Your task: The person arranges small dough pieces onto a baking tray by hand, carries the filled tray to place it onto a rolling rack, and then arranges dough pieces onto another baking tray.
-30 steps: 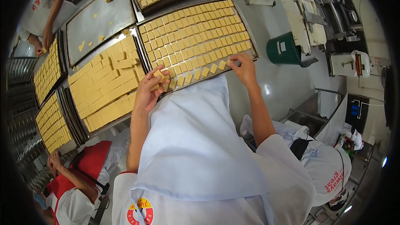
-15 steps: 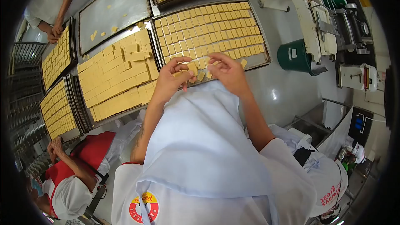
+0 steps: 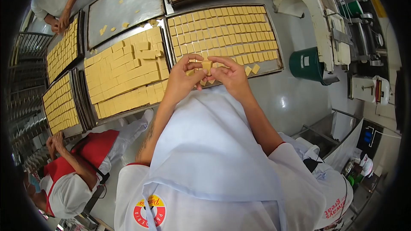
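Note:
At the front edge of a baking tray (image 3: pixel 270 65), my left hand (image 3: pixel 184 80) and my right hand (image 3: pixel 233 78) meet. Their fingertips pinch a small yellow block of dough (image 3: pixel 207 65) between them. Another yellow piece shows partly behind my left fingers; whether that hand holds it, I cannot tell. Just right of my right hand lie loose dough pieces (image 3: pixel 256 69), and a few more sit partly hidden below my fingers. Neat rows of cut dough blocks (image 3: pixel 220 30) cover the tray beyond my hands.
Left of my tray, a slab of cut dough (image 3: pixel 124 72) carries loose blocks on top. Behind it is a metal tray (image 3: pixel 124 13) with scraps. Co-workers' hands (image 3: pixel 63 22) touch trays at the left. A green bin (image 3: pixel 306 63) stands at the right.
My hands have come together, and the dough block is now pinched between both. The view has shifted slightly, moving the trays right and down in the picture.

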{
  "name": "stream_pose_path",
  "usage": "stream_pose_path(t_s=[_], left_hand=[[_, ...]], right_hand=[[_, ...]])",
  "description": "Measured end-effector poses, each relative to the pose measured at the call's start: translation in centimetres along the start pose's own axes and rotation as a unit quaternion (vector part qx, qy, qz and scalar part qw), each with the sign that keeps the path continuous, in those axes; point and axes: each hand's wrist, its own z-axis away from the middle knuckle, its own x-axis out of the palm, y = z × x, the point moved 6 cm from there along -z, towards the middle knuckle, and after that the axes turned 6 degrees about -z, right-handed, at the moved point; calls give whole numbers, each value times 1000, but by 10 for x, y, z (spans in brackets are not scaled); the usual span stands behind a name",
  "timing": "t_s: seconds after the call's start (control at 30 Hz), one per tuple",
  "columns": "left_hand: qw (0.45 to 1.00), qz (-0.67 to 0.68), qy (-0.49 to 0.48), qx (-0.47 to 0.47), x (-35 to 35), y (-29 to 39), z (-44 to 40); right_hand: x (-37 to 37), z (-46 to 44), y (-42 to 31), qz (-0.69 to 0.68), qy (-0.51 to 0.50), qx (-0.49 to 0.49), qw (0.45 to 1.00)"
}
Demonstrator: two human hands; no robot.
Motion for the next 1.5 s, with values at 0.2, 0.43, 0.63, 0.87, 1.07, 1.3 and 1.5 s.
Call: stream_pose_path(t_s=[0.2,0.43,0.63,0.87,1.07,1.3,1.5], left_hand=[[1000,-3,12,-4,2,-2,-1],[1000,-1,-5,2,3,0,-2],[999,37,-9,0,2,1,0],[998,20,53,1,-21,-12,2],[994,48,92,-20,-49,-30,5],[995,62,77,-22,-53,-37,6],[996,53,62,-22,-42,-34,2]], right_hand=[[1,-1,1,-18,-8,12,1000],[0,1,1,-5,23,-10,1000],[0,1,0,-26,20,-17,999],[-88,8,-2,24,83,-40,995],[-221,37,-22,232,322,-6,918],[-222,44,-6,434,289,3,853],[-216,41,-13,505,260,-37,822]])
